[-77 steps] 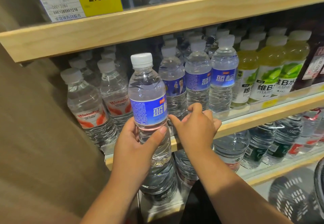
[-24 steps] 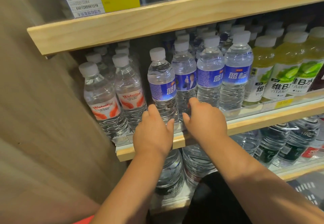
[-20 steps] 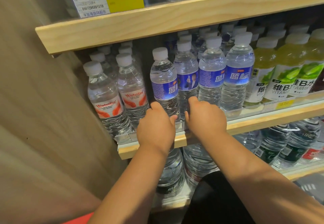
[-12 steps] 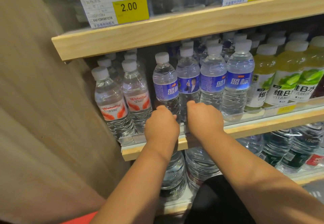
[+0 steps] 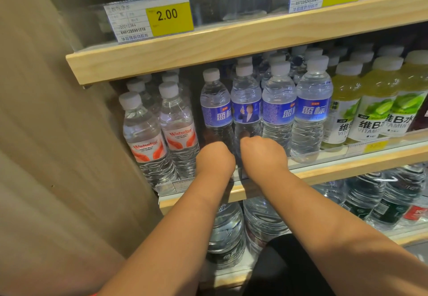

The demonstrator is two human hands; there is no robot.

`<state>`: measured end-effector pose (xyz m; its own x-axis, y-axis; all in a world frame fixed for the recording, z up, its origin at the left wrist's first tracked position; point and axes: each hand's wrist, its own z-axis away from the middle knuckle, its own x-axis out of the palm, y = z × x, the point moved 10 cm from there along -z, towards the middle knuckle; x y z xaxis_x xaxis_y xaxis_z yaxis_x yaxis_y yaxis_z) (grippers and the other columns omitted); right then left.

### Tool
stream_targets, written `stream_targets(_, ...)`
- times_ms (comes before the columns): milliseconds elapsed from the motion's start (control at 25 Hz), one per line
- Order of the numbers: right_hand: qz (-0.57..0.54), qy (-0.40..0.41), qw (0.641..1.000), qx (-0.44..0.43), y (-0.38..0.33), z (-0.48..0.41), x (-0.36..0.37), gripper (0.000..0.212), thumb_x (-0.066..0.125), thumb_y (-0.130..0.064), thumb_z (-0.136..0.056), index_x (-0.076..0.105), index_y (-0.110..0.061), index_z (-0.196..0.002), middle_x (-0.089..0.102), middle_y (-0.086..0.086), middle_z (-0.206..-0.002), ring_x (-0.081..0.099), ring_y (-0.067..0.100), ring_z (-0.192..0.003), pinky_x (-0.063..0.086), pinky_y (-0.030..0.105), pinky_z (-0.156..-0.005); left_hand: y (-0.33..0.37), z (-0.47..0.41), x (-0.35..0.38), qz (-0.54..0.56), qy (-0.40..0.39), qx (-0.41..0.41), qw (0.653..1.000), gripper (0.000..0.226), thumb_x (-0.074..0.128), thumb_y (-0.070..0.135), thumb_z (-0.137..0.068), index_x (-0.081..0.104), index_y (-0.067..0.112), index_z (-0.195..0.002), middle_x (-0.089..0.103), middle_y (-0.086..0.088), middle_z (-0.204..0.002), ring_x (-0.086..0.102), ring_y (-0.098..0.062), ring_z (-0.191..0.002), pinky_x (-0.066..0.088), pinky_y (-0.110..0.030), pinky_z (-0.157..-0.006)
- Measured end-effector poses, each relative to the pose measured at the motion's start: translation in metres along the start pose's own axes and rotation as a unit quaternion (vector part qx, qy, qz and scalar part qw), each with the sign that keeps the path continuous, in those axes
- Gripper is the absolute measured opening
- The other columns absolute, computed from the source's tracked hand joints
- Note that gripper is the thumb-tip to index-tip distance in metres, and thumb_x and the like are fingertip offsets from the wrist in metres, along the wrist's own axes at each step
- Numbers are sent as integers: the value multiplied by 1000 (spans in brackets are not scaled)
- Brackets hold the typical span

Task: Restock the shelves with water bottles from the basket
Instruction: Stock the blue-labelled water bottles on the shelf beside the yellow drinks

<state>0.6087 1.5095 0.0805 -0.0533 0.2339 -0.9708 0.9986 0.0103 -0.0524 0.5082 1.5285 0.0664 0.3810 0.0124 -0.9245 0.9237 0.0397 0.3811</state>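
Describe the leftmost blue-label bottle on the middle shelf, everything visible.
The bottle is clear ribbed plastic with a white screw cap and a blue wrap label bearing white characters. It stands upright at the front of the middle shelf, leftmost of four blue-label bottles, close against the next one. The left hand covers its base; whether the fingers grip it is hidden.

Blue-label water bottle point(image 5: 216, 110) is standing upright at the front of the middle shelf point(image 5: 347, 171), white cap on. It's sitting leftmost in the blue-label row, touching the portrait-label bottle point(image 5: 246, 108) on its right. Red-label water bottles point(image 5: 162, 133) are standing just left. Left hand point(image 5: 215, 160) is gripping its base.
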Motion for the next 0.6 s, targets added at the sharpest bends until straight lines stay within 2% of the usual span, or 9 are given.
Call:
stream_targets(160, -12, -7, 1000, 5, 1, -4, 5, 35, 50, 3, -88, 45, -2, -123, 64, 17, -108, 63, 39, -99, 44, 40, -68, -4, -5, 4, 30, 8, -26, 999, 40, 52, 13, -93, 44, 1, -130, 60, -18, -119, 57, -38, -110, 46, -38, -83)
stream_targets(280, -18, -16, 1000, 10, 3, -5, 7, 35, 50, 3, -89, 46, -3, -123, 63, 17, -107, 62, 38, -98, 44, 39, -69, -8, -8, 7, 37, 18, -36, 998, 49, 53, 13, -91, 34, 1, -135, 60, -19, -118, 58, -39, -109, 44, -38, -78)
stream_targets(360, -25, -19, 999, 14, 4, -3, 6, 34, 51, 2, -89, 46, -4, -122, 63, 16, -107, 62, 38, -98, 45, 39, -69, -7, -8, 8, 15, 10, -24, 1000, 37, 52, 13, -92, 47, 0, -126, 62, -20, -114, 58, -39, -107, 45, -38, -79)
stream_targets(440, -41, -30, 999, 18, 7, 1, 7, 30, 51, 2, -88, 48, -3, -118, 61, 15, -108, 60, 37, -99, 42, 38, -69, -3, -3, 5, 14, 8, -1, 1000, 21, 51, 12, -93, 60, -1, -107, 64, -19, -108, 60, -38, -102, 44, -36, -75)
stream_targets(520, -64, -33, 997, 17, 11, 6, 7, 25, 52, -2, -89, 48, -5, -113, 59, 14, -107, 60, 36, -99, 39, 36, -68, -1, 6, -1, 29, 22, 27, 999, 19, 51, 15, -95, 62, 0, -97, 65, -19, -102, 61, -37, -97, 42, -34, -71)
stream_targets(600, -80, -14, 997, 9, 16, 16, 1, 19, 52, -13, -91, 47, -9, -110, 59, 11, -105, 59, 34, -98, 37, 34, -68, -1, 21, -7, 24, 47, 61, 997, 22, 50, 22, -97, 55, 3, -105, 62, -17, -104, 60, -35, -99, 40, -34, -71)
